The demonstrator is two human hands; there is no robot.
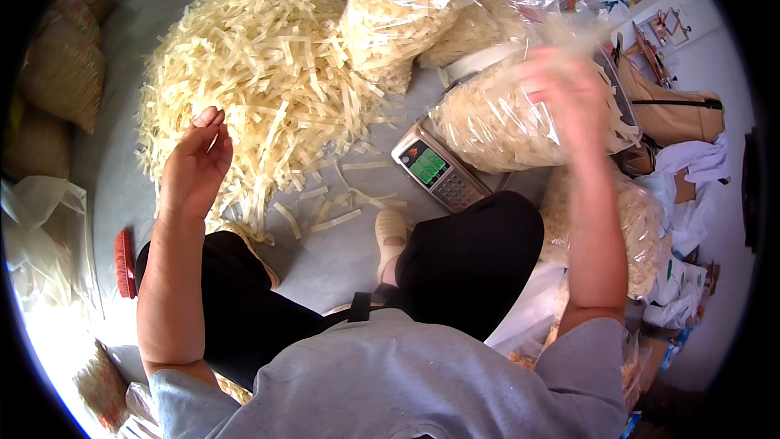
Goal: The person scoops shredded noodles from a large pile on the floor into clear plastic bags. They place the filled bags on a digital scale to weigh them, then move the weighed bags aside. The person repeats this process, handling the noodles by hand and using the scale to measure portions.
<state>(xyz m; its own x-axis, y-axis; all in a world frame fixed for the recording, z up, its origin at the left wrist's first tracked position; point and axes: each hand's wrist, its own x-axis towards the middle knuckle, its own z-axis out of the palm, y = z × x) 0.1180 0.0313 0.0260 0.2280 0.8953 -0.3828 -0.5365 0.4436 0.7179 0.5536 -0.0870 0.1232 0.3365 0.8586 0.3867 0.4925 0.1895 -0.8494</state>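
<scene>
My left hand [204, 164] hovers over the near left side of a large heap of pale yellow, flat dried strips [244, 61] on the floor. Its fingers are loosely curled, with a gap between them and nothing visible in the grasp. Motion blurs my right hand [567, 91], which is above a clear plastic bag of strips [499, 116]. A pale smear shows beyond its fingers; whether it holds anything is unclear. That bag lies on its side on a weighing scale, whose keypad and lit green display [429, 167] face me. Most of the scale's platform is hidden beneath the bag.
Another filled clear bag [402, 12] leans against the heap's right side. Loose strips [335, 219] lie near my shoes. A red brush [125, 265] is by my left leg. Full sacks [64, 73] line the far left, and a tan bag [676, 97] is at right.
</scene>
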